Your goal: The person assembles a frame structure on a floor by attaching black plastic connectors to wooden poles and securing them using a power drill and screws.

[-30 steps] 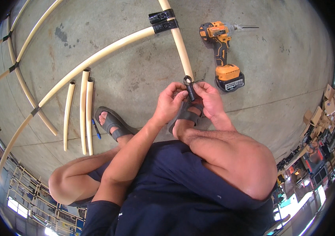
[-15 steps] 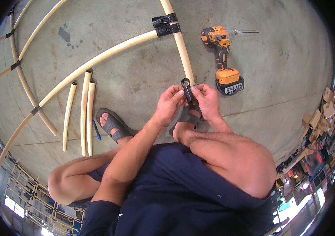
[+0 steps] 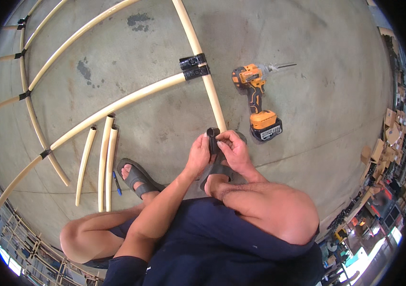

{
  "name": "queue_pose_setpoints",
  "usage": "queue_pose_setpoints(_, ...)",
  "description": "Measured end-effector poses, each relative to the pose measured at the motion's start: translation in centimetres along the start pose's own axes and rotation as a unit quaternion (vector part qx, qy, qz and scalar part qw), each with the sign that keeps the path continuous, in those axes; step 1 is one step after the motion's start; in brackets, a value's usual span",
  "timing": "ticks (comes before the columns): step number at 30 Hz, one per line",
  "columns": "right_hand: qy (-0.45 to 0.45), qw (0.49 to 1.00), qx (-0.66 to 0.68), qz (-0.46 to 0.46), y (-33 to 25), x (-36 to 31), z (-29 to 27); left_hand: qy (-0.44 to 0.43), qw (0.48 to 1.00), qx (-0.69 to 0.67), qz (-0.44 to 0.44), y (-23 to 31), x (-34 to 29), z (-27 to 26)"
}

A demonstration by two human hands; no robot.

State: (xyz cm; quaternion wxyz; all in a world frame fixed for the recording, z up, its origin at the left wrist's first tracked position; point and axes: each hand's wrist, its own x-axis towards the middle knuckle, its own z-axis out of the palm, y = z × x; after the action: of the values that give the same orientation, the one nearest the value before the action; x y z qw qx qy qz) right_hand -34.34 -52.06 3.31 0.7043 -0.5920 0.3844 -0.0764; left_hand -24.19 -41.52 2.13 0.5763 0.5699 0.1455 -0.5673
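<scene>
My left hand (image 3: 198,155) and my right hand (image 3: 234,152) are closed on a small black pipe joint (image 3: 213,135) between them, above my right foot. The joint stands close by the near end of a cream-coloured pipe (image 3: 213,101); whether it touches the pipe I cannot tell. Left fingers grip the joint's left side, while the right fingertips pinch its right side. Farther up the pipe sit two black joints, a lower one (image 3: 196,72) with a long curved pipe (image 3: 122,107) in it and an upper one (image 3: 192,61) beside it.
An orange and black cordless power driver (image 3: 256,97) lies on the floor to the right. Several short cream pipes (image 3: 84,168) and a blue pen (image 3: 117,183) lie left of my sandals. A joined pipe frame (image 3: 36,121) spreads over the left, with cardboard boxes (image 3: 391,136) far right.
The view has shifted, so floor things appear lower. The joint has turned between my fingers, and its round opening shows less now. My right hand's grip has changed.
</scene>
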Motion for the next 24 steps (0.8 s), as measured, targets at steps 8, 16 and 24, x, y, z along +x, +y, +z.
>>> queue_pose_setpoints(8, 0.046, 0.997, 0.018, 0.055, -0.3, 0.7, 0.9, 0.003, 0.997, 0.074, 0.016, 0.7, 0.6, -0.8)
queue_pose_setpoints(16, 0.039, 0.991, 0.011, 0.128, 1.5, 1.0, -0.1, -0.02, 0.998, 0.049, 0.034, -0.5, 1.3, -1.4)
queue_pose_setpoints(24, 0.015, 0.973, -0.204, -0.109, -2.1, 0.8, -0.3, 0.068, 0.991, 0.026, 0.112, -0.2, 1.4, -2.4)
